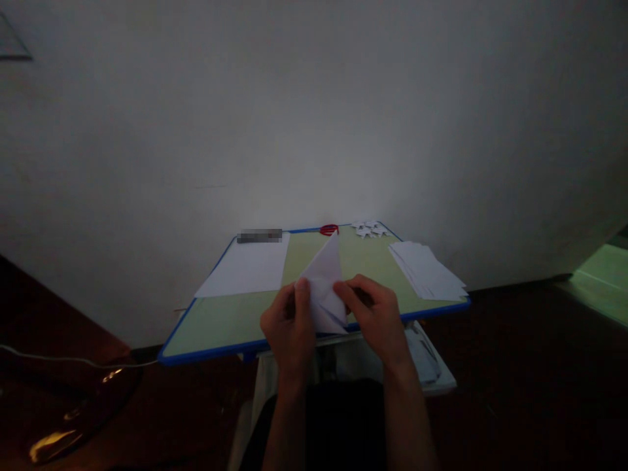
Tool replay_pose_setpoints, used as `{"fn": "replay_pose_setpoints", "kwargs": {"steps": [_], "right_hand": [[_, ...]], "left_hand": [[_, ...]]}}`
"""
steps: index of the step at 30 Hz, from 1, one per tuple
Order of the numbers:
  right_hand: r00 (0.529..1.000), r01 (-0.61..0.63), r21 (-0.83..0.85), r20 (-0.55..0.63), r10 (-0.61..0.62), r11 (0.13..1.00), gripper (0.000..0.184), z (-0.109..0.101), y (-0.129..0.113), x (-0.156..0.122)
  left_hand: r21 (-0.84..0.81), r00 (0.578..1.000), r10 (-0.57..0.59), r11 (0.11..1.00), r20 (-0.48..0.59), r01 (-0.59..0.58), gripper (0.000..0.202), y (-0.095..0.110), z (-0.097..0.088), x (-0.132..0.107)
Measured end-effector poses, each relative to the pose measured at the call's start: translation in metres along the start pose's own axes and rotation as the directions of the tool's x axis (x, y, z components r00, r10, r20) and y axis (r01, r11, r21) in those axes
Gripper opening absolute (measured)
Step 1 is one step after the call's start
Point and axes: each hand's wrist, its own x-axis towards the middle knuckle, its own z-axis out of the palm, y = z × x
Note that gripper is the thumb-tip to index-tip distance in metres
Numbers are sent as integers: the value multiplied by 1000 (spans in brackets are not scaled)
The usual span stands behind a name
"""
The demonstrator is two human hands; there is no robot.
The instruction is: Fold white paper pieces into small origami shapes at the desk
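Observation:
Between my hands is a folded sheet of white paper (324, 278), its pointed tip up and creases across its lower part. It is held just above the table's near edge. My left hand (292, 320) pinches the paper's left side, thumb on the face toward me. On the right side, my right hand (370, 307) grips the paper between thumb and fingers. Parts of the fingers behind the paper are hidden.
The pale green table (226, 327) has a blue rim. On it lie a large white sheet (245, 265), a blurred dark item (260, 236), red-handled scissors (329, 229), several small folded paper pieces (367, 229) and a stack of white sheets (426, 268). A wall stands behind.

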Motion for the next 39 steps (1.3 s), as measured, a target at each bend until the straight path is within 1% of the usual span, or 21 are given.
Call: {"fn": "replay_pose_setpoints", "kwargs": {"steps": [4,6,9,11,13,16,18,20,23,25,27,29,32,34,37,39], "right_hand": [[995,70,-124,-62,-79,990,34,6,2,0],[993,85,-150,-74,-97,985,33,9,4,1],[997,67,-115,-24,-71,991,30,12,3,1],[998,57,-69,31,-55,996,34,10,2,0],[995,70,-42,75,-67,997,39,8,1,-1],[991,107,-77,94,-99,991,36,6,0,-3],[990,128,-112,69,-121,985,33,8,1,-2],[985,171,-127,7,-172,977,33,11,2,-1],[955,268,-139,-89,-282,953,30,16,3,1],[939,304,-148,-123,-322,941,29,20,3,1],[935,305,-147,-143,-325,941,30,24,2,0],[940,286,-126,-155,-303,950,33,29,2,-2],[952,247,-91,-164,-259,965,36,35,1,-3],[958,236,-83,-150,-246,968,36,36,2,-3],[960,246,-76,-115,-254,966,39,29,5,0],[960,244,-77,-119,-252,967,44,23,8,1]], "left_hand": [[56,999,20,998,-49,-18,34,1,3,-3],[77,997,26,997,-78,-20,34,2,3,-4],[119,989,57,992,-137,-41,35,3,2,-5],[159,984,100,984,-149,-76,34,3,1,-5],[203,977,149,972,-155,-116,34,3,0,-5],[262,956,207,953,-209,-150,34,4,2,-5],[274,940,226,949,-255,-153,34,6,4,-6],[265,932,222,953,-286,-146,34,9,6,-6],[219,924,189,968,-331,-120,33,12,8,-7],[184,922,152,979,-357,-90,34,13,9,-8],[165,923,120,984,-367,-62,35,14,9,-9],[155,921,104,987,-376,-48,35,14,8,-10],[137,924,102,989,-369,-54,36,15,7,-8],[131,926,108,989,-361,-64,36,15,5,-6],[169,928,168,979,-334,-116,31,13,3,-3],[228,932,253,954,-260,-196,28,11,1,-3]]}}
